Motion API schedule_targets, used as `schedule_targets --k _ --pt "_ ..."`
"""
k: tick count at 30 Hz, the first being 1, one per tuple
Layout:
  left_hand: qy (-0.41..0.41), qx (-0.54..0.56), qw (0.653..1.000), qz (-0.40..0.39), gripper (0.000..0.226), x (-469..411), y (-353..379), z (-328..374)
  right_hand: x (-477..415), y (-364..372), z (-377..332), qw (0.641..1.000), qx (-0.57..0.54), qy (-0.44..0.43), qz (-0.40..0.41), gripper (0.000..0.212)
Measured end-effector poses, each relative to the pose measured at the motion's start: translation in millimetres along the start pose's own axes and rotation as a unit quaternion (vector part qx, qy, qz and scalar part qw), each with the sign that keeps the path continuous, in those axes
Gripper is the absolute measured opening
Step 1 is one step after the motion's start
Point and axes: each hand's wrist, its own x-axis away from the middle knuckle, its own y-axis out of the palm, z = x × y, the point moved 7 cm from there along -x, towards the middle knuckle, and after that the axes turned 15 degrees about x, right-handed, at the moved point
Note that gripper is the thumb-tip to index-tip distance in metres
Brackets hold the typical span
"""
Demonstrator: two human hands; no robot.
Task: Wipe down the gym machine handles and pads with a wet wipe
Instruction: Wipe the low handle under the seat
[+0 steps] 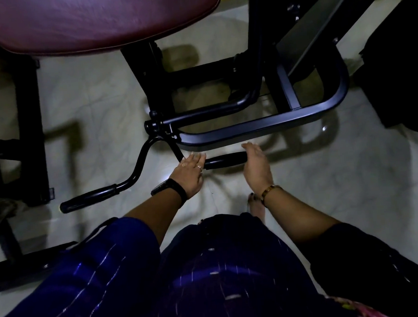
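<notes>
A black curved handlebar hangs low from the gym machine, with a foam grip at each end. My left hand (190,175) lies with straight fingers over the inner end of the right grip (225,160). At the grip's outer end my right hand (256,167) stands edge-on, fingers stretched forward and palm against the tip. The left grip (89,199) is free, lower left. A maroon seat pad (94,20) fills the top left. I see no wipe plainly in either hand; a bright patch by my left wrist is unclear.
The machine's black tubular frame (262,126) loops just beyond the handlebar. More black frame posts (30,136) stand at the left and dark equipment (399,70) at the right. The floor (353,185) is pale tile. My bare foot (256,208) is below my right wrist.
</notes>
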Motion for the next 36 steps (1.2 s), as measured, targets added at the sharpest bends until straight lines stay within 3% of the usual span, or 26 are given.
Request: schedule_targets --k 3,6,9,13,16,19,24,26,30,33,36 --pt "-0.004 -0.003 1.000 -0.003 0.062 0 -1 1 7 2 -31 0.991 0.115 -0.067 0.028 0.055" --pt "-0.015 -0.004 1.000 -0.009 0.062 -1 1 2 18 16 -72 0.981 0.118 -0.149 0.028 0.050" --pt "-0.023 -0.004 1.000 -0.009 0.062 -2 1 0 39 36 -101 0.967 0.136 -0.213 -0.018 0.056" --pt "-0.023 -0.010 0.999 -0.025 0.063 -3 0 2 52 32 -83 0.945 0.197 -0.261 0.001 0.070" --pt "-0.024 -0.002 0.999 -0.028 0.064 -1 -2 1 46 17 -40 0.932 0.283 -0.225 0.031 0.078" --pt "-0.026 0.004 0.999 -0.022 0.064 0 -1 1 32 3 -10 0.935 0.313 -0.166 0.002 0.075" --pt "-0.037 0.013 0.999 -0.009 0.063 0 -2 5 9 0 -41 0.939 0.301 -0.156 -0.051 0.060" --pt "-0.045 0.026 0.999 0.003 0.064 1 -3 4 9 7 -62 0.937 0.299 -0.170 -0.060 0.053" --pt "-0.060 0.033 0.997 0.023 0.065 5 -2 -4 29 31 -85 0.910 0.329 -0.249 -0.040 0.062" --pt "-0.046 0.024 0.998 0.019 0.065 7 -3 -5 48 34 -57 0.883 0.366 -0.293 0.012 0.073" --pt "-0.043 0.030 0.998 0.020 0.064 7 -5 -6 47 24 -18 0.876 0.396 -0.275 0.007 0.078"
